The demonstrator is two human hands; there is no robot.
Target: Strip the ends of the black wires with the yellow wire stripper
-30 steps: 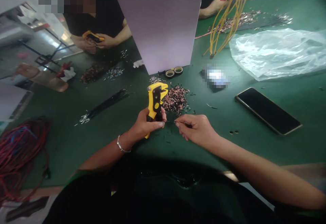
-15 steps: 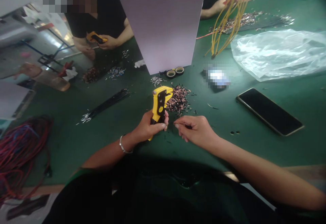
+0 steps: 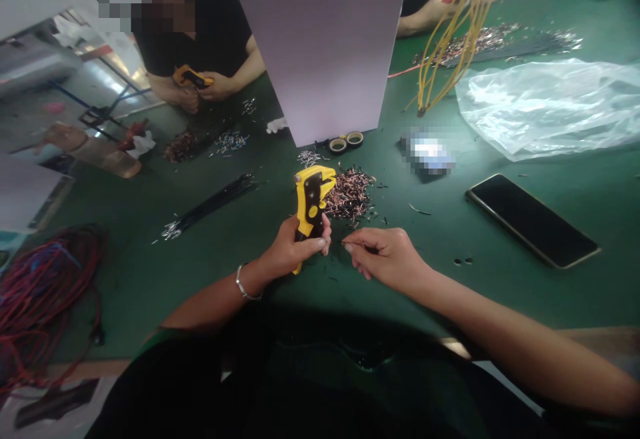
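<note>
Yellow stripper [image 3: 314, 200]: upright above the green table [image 3: 425, 306], mid-scene, its nose turned right
Left hand [image 3: 295, 247]: fingers wrapped round the stripper's handle, clamped on it
Right hand [image 3: 384, 251]: just right of the left, thumb and fingertips together on a thin wire [image 3: 347, 242], mostly hidden
Clippings [image 3: 353, 194]: copper and black heap, just beyond both hands
Tape rolls [image 3: 355, 139]: two, far side of the heap, near the foot of the pale partition [image 3: 327, 46]
Black wires [image 3: 215, 202]: bundled, lying to the left
Phone [image 3: 534, 220]: dark-screened, flat, to the right
</note>
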